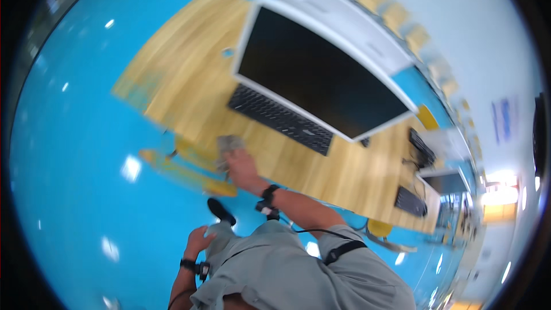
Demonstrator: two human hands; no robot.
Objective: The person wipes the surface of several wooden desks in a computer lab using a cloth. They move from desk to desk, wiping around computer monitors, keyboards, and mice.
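Over the remote feed I log the right hand (242, 170) on a grey cloth (227, 144) at the near edge of the table (192, 63), apart from the black keyboard (279, 118). Blurred: I cannot tell whether its grip pinches or lies spread. Left hand (197, 242) beside the thigh (221, 242), grip likewise unclear.

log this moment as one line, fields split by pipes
right hand: on grey cloth, desk edge | left hand: low, off desk | keyboard: before monitor
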